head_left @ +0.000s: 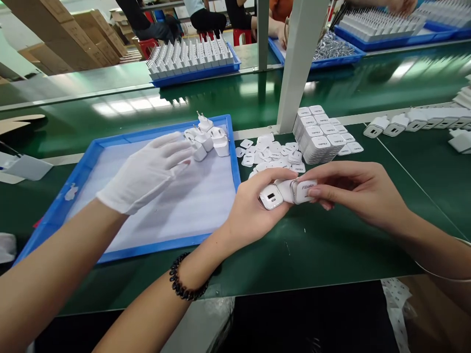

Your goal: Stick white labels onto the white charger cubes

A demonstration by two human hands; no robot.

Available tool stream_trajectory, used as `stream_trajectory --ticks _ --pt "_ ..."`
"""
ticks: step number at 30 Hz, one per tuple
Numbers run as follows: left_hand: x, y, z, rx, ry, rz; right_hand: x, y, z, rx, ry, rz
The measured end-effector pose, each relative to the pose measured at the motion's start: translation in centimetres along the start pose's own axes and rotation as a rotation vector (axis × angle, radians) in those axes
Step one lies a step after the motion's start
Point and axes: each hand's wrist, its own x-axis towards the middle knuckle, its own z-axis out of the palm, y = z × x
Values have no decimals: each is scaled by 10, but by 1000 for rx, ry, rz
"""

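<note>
My left hand point(253, 206), with a black coil band at the wrist, is closed around a white USB charger point(271, 197) whose port face points toward me. Between the thumb and fingers of my right hand point(342, 186) is a small white printed cover point(305, 191), pressed against or very near the charger's other end; whether they are joined I cannot tell. Just beyond my hands lie scattered white covers point(270, 149). Neat stacks of printed covers point(320, 135) stand behind my right hand.
A co-worker's white-gloved hand point(147, 169) reaches over a blue tray point(165, 241) toward several chargers point(206, 137) inside. A row of chargers point(415, 119) lines the bench at right. A metal post point(300, 63) rises behind the stacks. Across the belt are filled trays point(195, 73) and people.
</note>
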Motion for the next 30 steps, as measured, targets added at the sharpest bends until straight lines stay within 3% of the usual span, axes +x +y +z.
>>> stream_trajectory --ticks 7,18,30 --pt "0 0 0 -25 -25 -5 -1 -2 1 -23 4 -20" --pt "0 -1 1 -13 -33 5 -3 -3 4 -254 19 -147" --pt "-2 -2 1 6 -49 -5 -5 -3 6 -154 17 -72"
